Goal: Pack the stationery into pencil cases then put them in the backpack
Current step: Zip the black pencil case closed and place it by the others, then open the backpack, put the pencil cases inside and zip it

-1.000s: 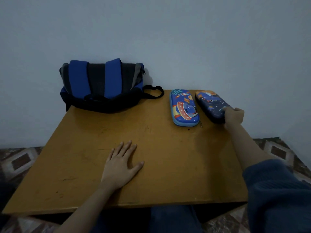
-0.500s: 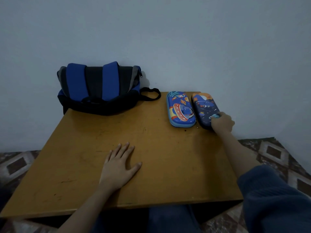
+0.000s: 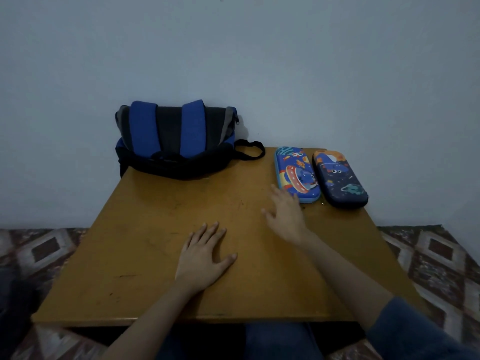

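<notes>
We see our left hand [image 3: 205,255] lying flat on the wooden surface [image 3: 145,245] near its front edge, palm down. Its grip is apart, the fingers are straight and slightly spread, and it holds nothing. Our right hand [image 3: 285,216] is further back and to the right. Its grip is also apart, with the fingers fanned out and nothing in them. It is a little blurred, and its fingertips come up to the near left corner of the light blue pencil case [image 3: 296,172]; we cannot tell whether they touch it. That case lies shut at the back right of the surface, printed with a rocket and planets. Just beside it on the right is the dark navy pencil case [image 3: 340,180], also shut, the two nearly parallel. The blue and black backpack [image 3: 176,141] sits at the back left against the pale wall [image 3: 259,61], one black strap looping out toward the cases. A blue sleeve [image 3: 415,333] covers our right forearm, and patterned floor [image 3: 436,261] shows on either side.
</notes>
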`<act>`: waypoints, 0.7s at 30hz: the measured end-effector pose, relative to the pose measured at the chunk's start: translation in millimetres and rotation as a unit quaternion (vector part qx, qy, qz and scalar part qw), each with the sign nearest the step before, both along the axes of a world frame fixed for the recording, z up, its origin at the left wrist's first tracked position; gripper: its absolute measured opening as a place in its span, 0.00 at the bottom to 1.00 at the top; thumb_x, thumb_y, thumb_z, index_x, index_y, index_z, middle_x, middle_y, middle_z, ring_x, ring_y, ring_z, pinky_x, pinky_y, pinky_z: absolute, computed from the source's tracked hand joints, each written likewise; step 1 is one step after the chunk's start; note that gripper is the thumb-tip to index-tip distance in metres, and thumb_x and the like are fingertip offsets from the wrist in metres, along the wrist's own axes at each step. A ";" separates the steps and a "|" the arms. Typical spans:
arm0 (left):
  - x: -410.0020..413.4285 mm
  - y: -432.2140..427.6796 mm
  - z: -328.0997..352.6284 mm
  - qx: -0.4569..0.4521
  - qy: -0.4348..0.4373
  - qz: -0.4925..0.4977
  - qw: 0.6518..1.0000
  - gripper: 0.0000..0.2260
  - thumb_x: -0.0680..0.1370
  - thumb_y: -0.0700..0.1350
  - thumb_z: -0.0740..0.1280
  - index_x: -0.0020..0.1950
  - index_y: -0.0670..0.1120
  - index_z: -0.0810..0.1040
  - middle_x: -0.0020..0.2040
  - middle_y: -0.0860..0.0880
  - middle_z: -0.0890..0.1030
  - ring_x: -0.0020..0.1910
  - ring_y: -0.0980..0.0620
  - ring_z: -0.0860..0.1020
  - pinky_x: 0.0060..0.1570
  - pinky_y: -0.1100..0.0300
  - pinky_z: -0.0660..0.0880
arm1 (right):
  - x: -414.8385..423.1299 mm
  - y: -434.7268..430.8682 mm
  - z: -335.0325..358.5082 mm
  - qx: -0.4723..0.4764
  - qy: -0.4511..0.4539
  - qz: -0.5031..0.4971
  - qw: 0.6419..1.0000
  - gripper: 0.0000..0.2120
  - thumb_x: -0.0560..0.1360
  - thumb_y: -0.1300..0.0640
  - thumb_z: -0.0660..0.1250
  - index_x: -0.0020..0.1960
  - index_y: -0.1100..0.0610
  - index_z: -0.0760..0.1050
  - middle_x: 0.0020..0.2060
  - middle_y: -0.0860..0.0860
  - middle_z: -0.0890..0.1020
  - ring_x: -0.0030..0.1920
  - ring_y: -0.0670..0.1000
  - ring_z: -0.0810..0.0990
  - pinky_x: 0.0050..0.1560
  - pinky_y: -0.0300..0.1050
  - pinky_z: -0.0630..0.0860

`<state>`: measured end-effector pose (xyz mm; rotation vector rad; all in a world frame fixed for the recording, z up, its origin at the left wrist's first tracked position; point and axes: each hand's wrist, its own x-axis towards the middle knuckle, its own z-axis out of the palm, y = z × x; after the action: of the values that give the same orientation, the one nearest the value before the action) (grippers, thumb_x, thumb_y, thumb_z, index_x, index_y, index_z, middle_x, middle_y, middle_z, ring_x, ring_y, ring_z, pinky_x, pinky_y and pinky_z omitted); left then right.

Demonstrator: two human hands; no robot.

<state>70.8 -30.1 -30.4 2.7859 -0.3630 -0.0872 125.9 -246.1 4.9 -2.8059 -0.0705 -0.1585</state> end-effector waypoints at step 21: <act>146.2 62.4 72.2 0.049 -0.214 0.105 0.970 0.35 0.75 0.49 0.69 0.76 0.46 0.53 0.77 0.45 0.54 0.76 0.44 0.52 0.74 0.48 0.49 | -18.5 39.8 -40.0 0.027 0.018 0.040 0.999 0.25 0.79 0.42 0.53 0.74 0.48 0.60 0.75 0.47 0.58 0.76 0.48 0.50 0.74 0.45 0.41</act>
<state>217.1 32.3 41.7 2.9056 -0.1624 0.5680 107.4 -206.3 -35.2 -2.7454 -0.1668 -0.0891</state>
